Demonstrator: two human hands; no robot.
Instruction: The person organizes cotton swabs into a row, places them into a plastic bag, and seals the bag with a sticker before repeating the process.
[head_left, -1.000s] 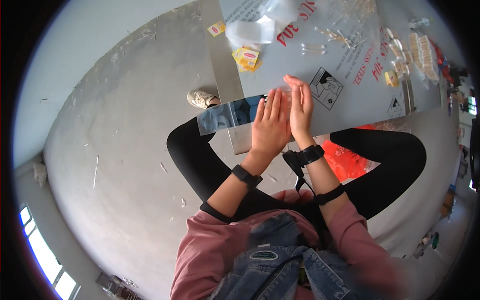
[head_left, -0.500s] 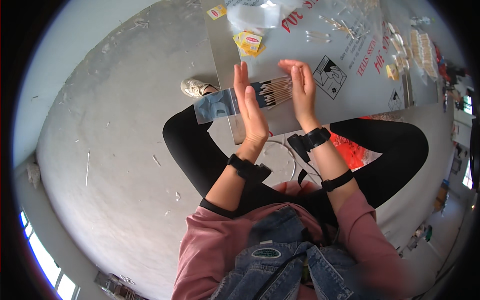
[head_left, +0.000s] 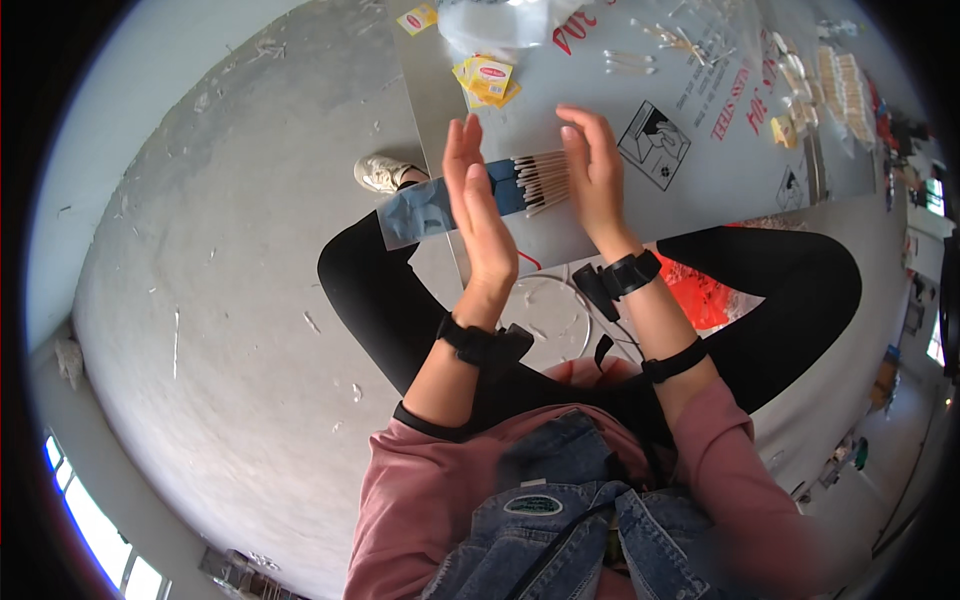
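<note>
The left hand [head_left: 480, 222] and right hand [head_left: 600, 188] stand open, palms facing, gripping nothing; whether either touches what lies between is hard to tell. A second ago they met over the cotton swabs [head_left: 544, 180]; now they are parted, seemingly leaving the row unpressed. It lies near the table's [head_left: 680, 208] near left corner, long axis roughly along the near edge, pointing left toward the pouch [head_left: 412, 212] overhanging the left edge. Yellow packets [head_left: 487, 80] lie farther up that edge.
</note>
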